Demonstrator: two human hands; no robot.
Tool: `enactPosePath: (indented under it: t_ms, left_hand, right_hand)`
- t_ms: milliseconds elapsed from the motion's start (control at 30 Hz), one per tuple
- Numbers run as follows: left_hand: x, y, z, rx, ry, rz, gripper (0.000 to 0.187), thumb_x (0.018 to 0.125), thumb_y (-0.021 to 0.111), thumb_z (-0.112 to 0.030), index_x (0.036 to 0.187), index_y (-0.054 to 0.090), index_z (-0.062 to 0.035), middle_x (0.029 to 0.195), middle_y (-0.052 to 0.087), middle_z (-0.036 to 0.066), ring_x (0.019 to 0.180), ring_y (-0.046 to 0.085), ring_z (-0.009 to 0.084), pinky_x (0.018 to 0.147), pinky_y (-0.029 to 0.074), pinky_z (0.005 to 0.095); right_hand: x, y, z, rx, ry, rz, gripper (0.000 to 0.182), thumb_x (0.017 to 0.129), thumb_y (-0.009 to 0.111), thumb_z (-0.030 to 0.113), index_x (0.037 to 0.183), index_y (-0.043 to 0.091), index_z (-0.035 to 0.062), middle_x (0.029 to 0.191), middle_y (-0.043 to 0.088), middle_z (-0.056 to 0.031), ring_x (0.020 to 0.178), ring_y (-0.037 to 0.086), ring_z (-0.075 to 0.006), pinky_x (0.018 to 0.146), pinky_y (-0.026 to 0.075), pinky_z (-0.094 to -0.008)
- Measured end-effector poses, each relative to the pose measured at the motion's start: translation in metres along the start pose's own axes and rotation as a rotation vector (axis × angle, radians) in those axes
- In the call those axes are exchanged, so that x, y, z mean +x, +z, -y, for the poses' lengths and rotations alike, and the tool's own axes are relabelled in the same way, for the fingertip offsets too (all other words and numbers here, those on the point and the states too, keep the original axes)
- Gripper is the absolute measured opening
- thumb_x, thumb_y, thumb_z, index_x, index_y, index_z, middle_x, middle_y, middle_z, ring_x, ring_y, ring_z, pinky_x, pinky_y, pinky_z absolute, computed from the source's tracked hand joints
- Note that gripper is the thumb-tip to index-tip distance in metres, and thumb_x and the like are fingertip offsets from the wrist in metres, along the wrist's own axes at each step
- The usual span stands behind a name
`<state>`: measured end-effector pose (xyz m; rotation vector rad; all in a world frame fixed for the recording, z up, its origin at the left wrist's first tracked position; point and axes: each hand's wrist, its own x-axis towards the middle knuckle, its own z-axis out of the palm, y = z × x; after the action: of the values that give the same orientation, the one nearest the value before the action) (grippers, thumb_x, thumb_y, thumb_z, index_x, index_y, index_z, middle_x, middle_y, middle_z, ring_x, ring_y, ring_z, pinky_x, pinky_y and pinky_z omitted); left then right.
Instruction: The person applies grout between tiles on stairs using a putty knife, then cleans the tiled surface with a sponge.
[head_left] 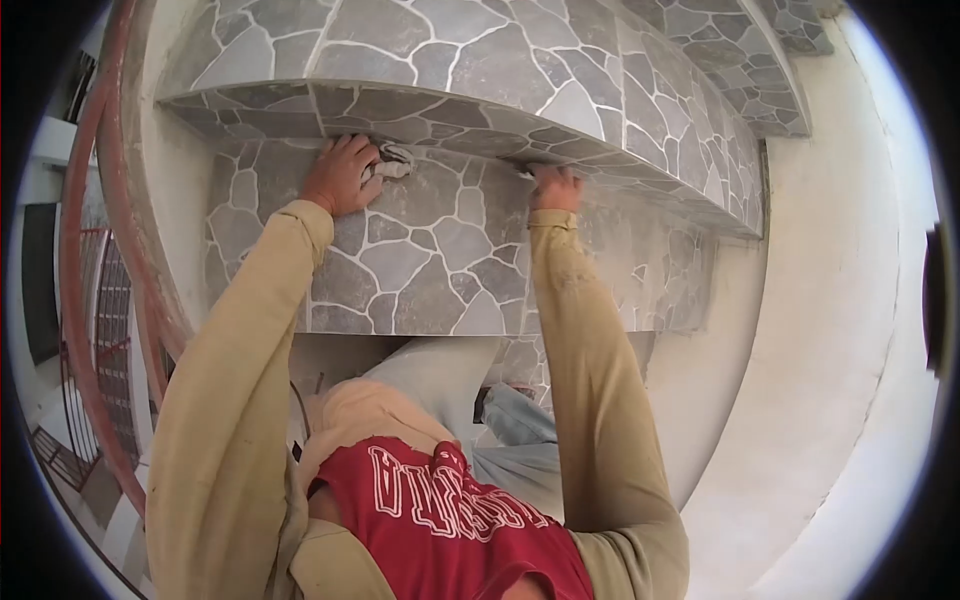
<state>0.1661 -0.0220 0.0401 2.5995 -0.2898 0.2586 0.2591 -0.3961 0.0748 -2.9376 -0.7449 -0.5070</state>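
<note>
My left hand (pixel 343 177) rests on the stone-patterned tile tread (pixel 420 250), near the foot of the riser. Its fingers are bent, and a crumpled grey-white rag (pixel 395 163) sticks out between thumb and fingers. To the right, my right hand (pixel 556 189) is closed against the base of the same riser. A thin tool (pixel 524 172) pokes out on its left side; its kind is too small to make out. The overhanging edge of the step above (pixel 430 107) comes close over both hands.
More tiled steps (pixel 720 50) rise at the upper right. A pale plastered wall (pixel 830 330) stands on the right, and a reddish-brown railing (pixel 90 200) runs down the left. Pale dust (pixel 620 240) covers the tread's right part. My legs (pixel 515 430) are below its front edge.
</note>
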Motion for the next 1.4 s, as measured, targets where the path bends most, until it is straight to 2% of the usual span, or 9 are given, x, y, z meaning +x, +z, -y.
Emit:
enactPosePath:
  t_ms: [200,267,367,600,667,867,1067,1200,1400]
  left_hand:
    - [0.001,-0.004,0.002,-0.021,-0.009,0.065,0.029,0.081,0.066,-0.030,0.101,0.061,-0.0089,0.107,0.056,0.012,0.107,0.053,0.0339,0.094,0.041,0.0475]
    - [0.003,-0.002,0.003,-0.007,0.001,0.048,0.029,0.081,0.066,-0.030,0.100,0.061,-0.0090,0.107,0.056,0.012,0.106,0.053,0.0329,0.094,0.040,0.0477]
    - [0.003,-0.004,0.004,-0.041,-0.001,0.070,0.028,0.081,0.066,-0.030,0.100,0.060,-0.0092,0.107,0.056,0.012,0.106,0.053,0.0331,0.095,0.039,0.0483]
    - [0.001,0.000,0.004,-0.034,-0.031,0.068,0.028,0.080,0.066,-0.029,0.100,0.060,-0.0098,0.107,0.055,0.012,0.106,0.053,0.0342,0.093,0.039,0.0486]
    - [0.002,-0.001,0.005,-0.035,0.001,0.039,0.027,0.080,0.066,-0.029,0.099,0.060,-0.0099,0.106,0.055,0.012,0.105,0.052,0.0350,0.093,0.039,0.0486]
    - [0.002,0.003,0.006,-0.027,0.015,-0.008,0.025,0.079,0.067,-0.026,0.096,0.060,-0.0097,0.104,0.055,0.012,0.103,0.052,0.0355,0.093,0.039,0.0483]
    - [0.003,0.006,0.009,0.000,0.001,0.064,0.032,0.078,0.069,-0.030,0.102,0.061,-0.0100,0.109,0.056,0.010,0.108,0.053,0.0321,0.097,0.039,0.0467]
    - [0.006,0.008,0.010,0.028,0.026,0.038,0.031,0.078,0.068,-0.030,0.102,0.061,-0.0101,0.108,0.056,0.009,0.107,0.053,0.0319,0.096,0.039,0.0463]
    - [0.004,0.004,0.007,0.023,0.022,0.034,0.029,0.079,0.068,-0.029,0.100,0.061,-0.0100,0.105,0.055,0.010,0.104,0.054,0.0307,0.095,0.040,0.0443]
  right_hand:
    - [0.003,0.014,0.001,-0.080,0.035,0.306,0.034,0.076,0.063,0.007,0.104,0.076,0.0226,0.109,0.073,0.0004,0.109,0.062,-0.0238,0.091,0.043,-0.0493]
    - [0.008,0.023,-0.001,-0.097,-0.009,-0.013,0.033,0.076,0.064,0.008,0.102,0.076,0.0234,0.108,0.073,0.0006,0.109,0.063,-0.0237,0.091,0.043,-0.0488]
    - [0.005,0.028,0.009,-0.088,0.017,0.234,0.033,0.077,0.063,0.009,0.103,0.076,0.0235,0.108,0.073,0.0005,0.108,0.063,-0.0237,0.090,0.043,-0.0473]
    - [-0.001,0.029,0.008,-0.149,-0.056,0.095,0.031,0.080,0.061,0.011,0.104,0.076,0.0231,0.104,0.073,0.0005,0.107,0.064,-0.0228,0.088,0.044,-0.0452]
    - [0.002,0.015,0.013,-0.076,-0.023,0.297,0.029,0.083,0.060,0.013,0.106,0.075,0.0211,0.104,0.073,0.0004,0.108,0.064,-0.0223,0.086,0.045,-0.0449]
    - [-0.048,0.060,0.032,-0.017,-0.247,0.087,0.040,0.085,0.060,0.017,0.124,0.066,0.0165,0.114,0.067,-0.0087,0.105,0.061,-0.0301,0.088,0.045,-0.0468]
    - [-0.012,0.034,0.049,0.095,0.033,0.193,0.037,0.086,0.060,0.020,0.122,0.063,0.0133,0.117,0.060,-0.0097,0.112,0.056,-0.0318,0.090,0.045,-0.0476]
    - [-0.035,0.042,0.057,0.033,-0.181,0.180,0.032,0.086,0.059,0.019,0.117,0.062,0.0124,0.115,0.060,-0.0103,0.109,0.057,-0.0324,0.088,0.044,-0.0486]
    - [-0.028,0.046,0.046,-0.091,0.162,0.215,0.023,0.090,0.052,0.018,0.109,0.062,0.0102,0.110,0.058,-0.0147,0.106,0.058,-0.0348,0.091,0.047,-0.0501]
